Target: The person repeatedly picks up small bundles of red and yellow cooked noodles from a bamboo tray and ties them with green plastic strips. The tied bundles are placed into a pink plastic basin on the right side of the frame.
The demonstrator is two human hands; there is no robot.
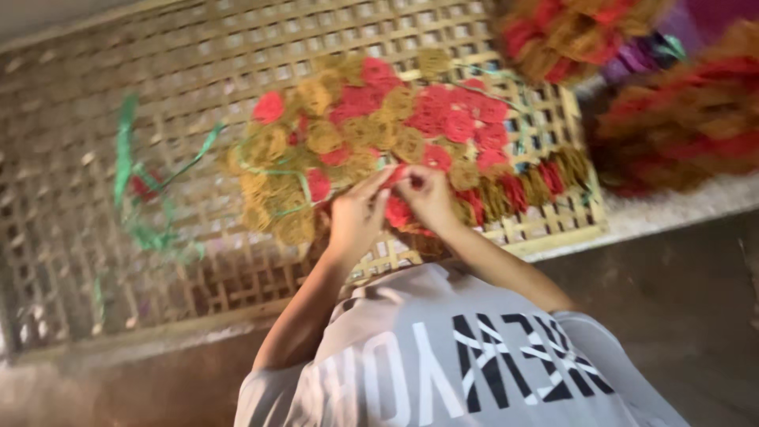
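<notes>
Surface: woven bamboo tray [237,47] lying on grey floor.
Work: red-and-yellow disc cluster [379,126] resting on tray.
Hands: left hand [356,217] and right hand [431,198] pinching closed on red disc [395,175] at cluster's near edge.
Risk: pulling may be loosening green string [126,158], scattering discs.

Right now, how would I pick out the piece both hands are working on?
Start at the woven bamboo tray and its heap of yellow and red coiled discs. At the heap's near edge, the left hand and right hand meet on a red disc: the only one pinched between fingers.
</notes>
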